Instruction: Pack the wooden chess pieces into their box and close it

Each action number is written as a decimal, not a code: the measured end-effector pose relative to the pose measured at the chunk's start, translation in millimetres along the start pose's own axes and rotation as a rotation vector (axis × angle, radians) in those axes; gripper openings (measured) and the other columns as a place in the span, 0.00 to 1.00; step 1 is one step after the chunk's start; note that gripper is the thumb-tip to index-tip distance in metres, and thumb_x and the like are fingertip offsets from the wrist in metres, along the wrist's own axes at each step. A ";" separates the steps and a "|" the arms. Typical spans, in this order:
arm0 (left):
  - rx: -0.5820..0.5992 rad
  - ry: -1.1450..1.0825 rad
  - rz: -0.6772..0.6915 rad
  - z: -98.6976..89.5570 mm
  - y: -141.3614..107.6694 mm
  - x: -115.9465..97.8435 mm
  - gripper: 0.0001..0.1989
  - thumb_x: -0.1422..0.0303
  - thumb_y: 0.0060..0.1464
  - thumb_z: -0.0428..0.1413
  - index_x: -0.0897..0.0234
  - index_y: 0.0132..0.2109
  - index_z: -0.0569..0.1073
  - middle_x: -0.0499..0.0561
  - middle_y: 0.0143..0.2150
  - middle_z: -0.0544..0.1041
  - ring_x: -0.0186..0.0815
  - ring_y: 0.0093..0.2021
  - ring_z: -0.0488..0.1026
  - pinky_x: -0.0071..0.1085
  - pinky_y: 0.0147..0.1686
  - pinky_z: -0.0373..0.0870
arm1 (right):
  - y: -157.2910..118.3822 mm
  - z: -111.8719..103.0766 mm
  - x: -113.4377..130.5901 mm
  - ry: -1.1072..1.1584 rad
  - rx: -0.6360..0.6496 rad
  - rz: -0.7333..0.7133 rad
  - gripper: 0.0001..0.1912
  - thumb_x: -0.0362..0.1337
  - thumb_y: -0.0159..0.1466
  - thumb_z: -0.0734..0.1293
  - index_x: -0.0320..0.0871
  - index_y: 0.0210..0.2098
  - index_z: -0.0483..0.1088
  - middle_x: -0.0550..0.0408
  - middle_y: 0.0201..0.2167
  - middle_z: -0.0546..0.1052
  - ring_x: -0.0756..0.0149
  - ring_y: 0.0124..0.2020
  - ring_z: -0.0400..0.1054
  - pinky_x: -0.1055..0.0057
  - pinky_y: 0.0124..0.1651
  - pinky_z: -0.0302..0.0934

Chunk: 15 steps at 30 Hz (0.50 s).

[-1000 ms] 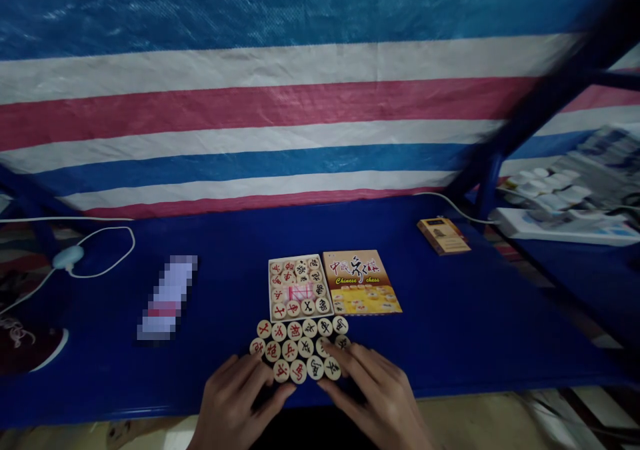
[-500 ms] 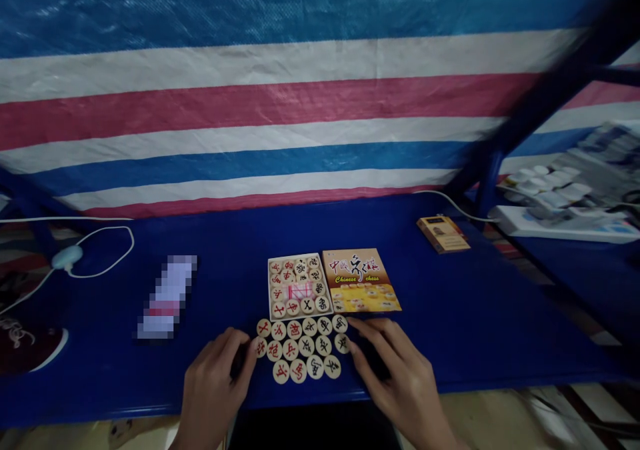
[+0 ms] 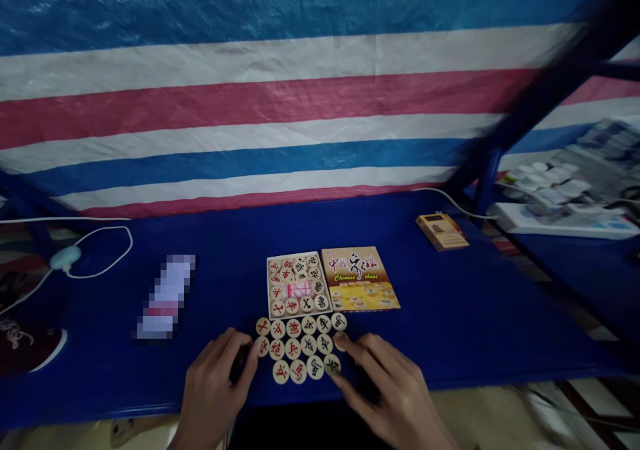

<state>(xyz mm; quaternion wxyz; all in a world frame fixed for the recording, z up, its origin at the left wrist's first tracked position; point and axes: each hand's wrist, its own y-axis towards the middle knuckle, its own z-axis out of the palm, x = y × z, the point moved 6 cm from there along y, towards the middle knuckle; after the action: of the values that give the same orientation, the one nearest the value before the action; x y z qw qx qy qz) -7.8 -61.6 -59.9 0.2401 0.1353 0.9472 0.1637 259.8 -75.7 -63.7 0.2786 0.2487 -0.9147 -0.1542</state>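
Round wooden chess pieces [image 3: 293, 349] with red or black characters lie in three rows on the blue surface. My left hand [image 3: 220, 370] rests at the left end of the rows, thumb touching the end piece of the middle row, fingers apart. At the right end, my right hand [image 3: 387, 387] has its index finger over the last piece of the middle row and its thumb by a black-marked piece [image 3: 332, 365] in the front row; its fingers are apart. Behind the rows sits an open white box [image 3: 269, 290] of pieces, beside its printed lid [image 3: 361, 280].
A blurred-out flat object [image 3: 167, 297] lies at left, near a white cable with a pale blue knob [image 3: 65, 258]. A brown small box [image 3: 443, 231] is at the right back, by a white power strip [image 3: 560, 222]. A dark red shoe [image 3: 30, 349] shows at far left.
The middle row has shifted slightly right at its left part. My right hand has moved left and toward me, its thumb now by the front row. My left thumb has moved slightly right.
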 end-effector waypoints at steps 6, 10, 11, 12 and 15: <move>-0.019 -0.002 0.110 -6.5 -12.2 -9.5 0.08 0.62 0.63 0.59 0.60 0.42 0.69 0.46 0.29 0.74 0.34 0.28 0.74 0.32 0.31 0.70 | -5.3 9.6 4.5 0.023 0.105 -0.019 0.24 0.38 0.69 0.67 0.47 0.64 0.65 0.50 0.43 0.77 0.61 0.42 0.75 0.64 0.42 0.73; 0.003 0.034 0.284 2.9 -19.4 -34.5 0.08 0.61 0.62 0.59 0.59 0.38 0.70 0.48 0.31 0.76 0.37 0.29 0.75 0.35 0.31 0.69 | -2.6 11.0 13.0 0.028 0.116 -0.075 0.17 0.39 0.71 0.66 0.45 0.59 0.68 0.50 0.44 0.79 0.62 0.42 0.76 0.64 0.42 0.72; -0.006 0.041 0.293 5.5 -19.8 -38.5 0.08 0.61 0.62 0.59 0.59 0.39 0.70 0.48 0.31 0.76 0.37 0.30 0.75 0.36 0.31 0.69 | -1.2 11.1 15.5 0.025 0.115 -0.090 0.16 0.39 0.71 0.66 0.45 0.57 0.69 0.50 0.44 0.79 0.62 0.41 0.76 0.64 0.41 0.72; -0.015 0.041 0.290 7.9 -19.5 -41.0 0.07 0.62 0.63 0.58 0.59 0.39 0.71 0.48 0.32 0.77 0.37 0.30 0.76 0.36 0.31 0.69 | 0.2 11.2 17.7 0.024 0.114 -0.102 0.14 0.39 0.72 0.65 0.45 0.55 0.70 0.50 0.43 0.80 0.62 0.41 0.76 0.64 0.40 0.72; -0.046 0.020 0.277 12.4 -17.3 -43.5 0.05 0.65 0.64 0.57 0.59 0.39 0.71 0.47 0.31 0.77 0.36 0.29 0.75 0.35 0.31 0.68 | 4.5 9.8 22.4 0.028 0.086 -0.121 0.11 0.38 0.73 0.63 0.43 0.52 0.71 0.52 0.41 0.80 0.63 0.39 0.77 0.65 0.39 0.71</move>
<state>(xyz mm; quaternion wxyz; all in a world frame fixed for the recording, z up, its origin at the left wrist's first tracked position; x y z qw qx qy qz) 32.2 -88.8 -58.8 0.2090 0.2574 0.9179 0.2180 236.2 -82.7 -59.9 0.2709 0.3174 -0.8997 -0.1279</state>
